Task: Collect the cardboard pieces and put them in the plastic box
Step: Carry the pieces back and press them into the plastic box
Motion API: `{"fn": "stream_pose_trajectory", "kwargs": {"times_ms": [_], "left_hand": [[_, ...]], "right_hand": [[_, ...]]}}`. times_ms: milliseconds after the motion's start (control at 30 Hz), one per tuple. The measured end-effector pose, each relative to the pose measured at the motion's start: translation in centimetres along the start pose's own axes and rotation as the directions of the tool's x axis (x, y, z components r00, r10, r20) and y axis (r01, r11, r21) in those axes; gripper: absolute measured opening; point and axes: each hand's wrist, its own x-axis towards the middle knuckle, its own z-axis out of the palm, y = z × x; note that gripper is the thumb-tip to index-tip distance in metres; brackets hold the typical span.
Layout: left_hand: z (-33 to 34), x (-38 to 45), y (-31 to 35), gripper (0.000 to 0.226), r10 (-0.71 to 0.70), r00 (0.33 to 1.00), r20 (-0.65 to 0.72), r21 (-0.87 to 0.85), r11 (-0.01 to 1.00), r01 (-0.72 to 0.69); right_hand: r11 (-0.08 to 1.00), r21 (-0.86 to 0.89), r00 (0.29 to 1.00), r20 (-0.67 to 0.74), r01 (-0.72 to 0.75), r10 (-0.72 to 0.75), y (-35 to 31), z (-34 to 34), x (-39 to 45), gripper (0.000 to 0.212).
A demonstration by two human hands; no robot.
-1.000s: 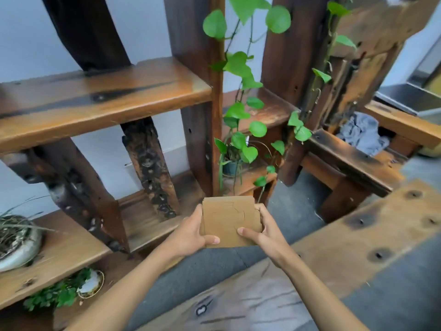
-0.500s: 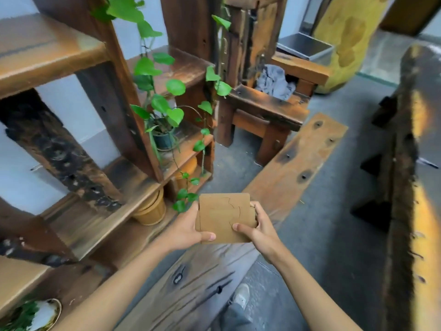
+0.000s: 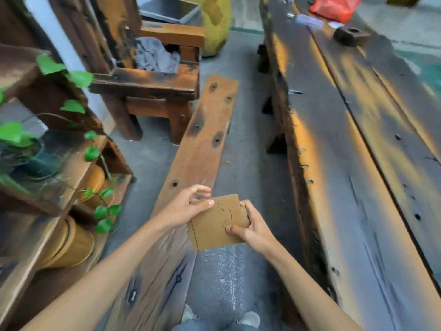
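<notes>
**Mia:** Where are the cardboard pieces (image 3: 216, 223)?

**Sam:** In front of the person's tummy, up in the air, over the gap between the long wooden plank (image 3: 202, 130) and the big dark table (image 3: 358, 163). They look like flat brown pieces stacked together. I can't count them.

**Mia:** Who is holding them?

**Sam:** Both hands. The right hand (image 3: 256, 226) grabs the right edge, thumb on top, fingers curled under. The left hand (image 3: 185, 209) pinches the top left corner, thumb pressed on the face. Its other fingers are bent loosely above the edge.

**Mia:** Which way does the stack point?

**Sam:** It lies almost flat, face up. It is close to square, so there isn't much of a long side. It is turned a little, so the near left corner dips toward the plank.

**Mia:** Which hand has more of it?

**Sam:** The right one, I think. The stack sits between the two hands, and the right hand wraps more of it.

**Mia:** And the plastic box?

**Sam:** I can't see one for sure. There is a grey tray (image 3: 169, 8) far away at the top, near a grey cloth (image 3: 155, 56). The table is on the right, so maybe the box is that way.
</notes>
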Motion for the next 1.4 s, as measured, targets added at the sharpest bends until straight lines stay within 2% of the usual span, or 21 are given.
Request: {"fn": "stream_pose_trajectory", "kwargs": {"times_ms": [167, 400, 533, 733, 867, 967, 1233, 1333, 1400], "left_hand": [[5.8, 3.9, 2.7, 0.033, 0.049, 0.969, 0.243, 0.149, 0.985, -0.087], [14.0, 6.7, 5.6, 0.036, -0.038, 0.848, 0.528, 0.174, 0.983, -0.064], [17.7, 7.7, 7.3, 0.025, 0.000, 0.839, 0.544, 0.194, 0.973, -0.126], [25.8, 8.1, 10.2, 0.008, 0.086, 0.796, 0.599, 0.214, 0.941, -0.263], [30.8, 8.1, 11.4, 0.009, 0.114, 0.756, 0.645, 0.208, 0.925, -0.317], [34.8, 7.8, 12.4, 0.020, 0.119, 0.705, 0.699, 0.218, 0.904, -0.369], [44.3, 6.2, 15.0, 0.015, 0.110, 0.567, 0.816, 0.211, 0.857, -0.470], [47.0, 5.1, 15.7, 0.010, 0.093, 0.488, 0.868, 0.212, 0.820, -0.532], [48.5, 4.2, 15.9, 0.015, 0.067, 0.426, 0.902, 0.216, 0.785, -0.581]], "right_hand": [[0.997, -0.073, 0.999, -0.040, 0.004, -0.007, 2.5, -5.4, -2.7, 0.041], [0.988, -0.151, 0.993, -0.111, 0.021, -0.038, 5.2, -13.4, -7.1, 0.042], [0.993, -0.113, 0.985, -0.168, 0.026, -0.045, 6.6, -16.3, -9.3, 0.045], [1.000, 0.015, 0.939, -0.344, -0.008, 0.013, 9.6, -20.8, -14.5, 0.058], [0.996, 0.080, 0.909, -0.413, -0.029, 0.060, 11.5, -23.5, -18.2, 0.063], [0.993, 0.097, 0.876, -0.471, -0.061, 0.100, 13.0, -25.3, -21.4, 0.060], [0.972, 0.203, 0.764, -0.605, -0.122, 0.222, 16.0, -28.8, -29.8, 0.045], [0.957, 0.247, 0.725, -0.631, -0.149, 0.276, 16.7, -29.1, -32.7, 0.033], [0.949, 0.271, 0.704, -0.643, -0.158, 0.301, 17.5, -29.0, -34.1, 0.030]]}}
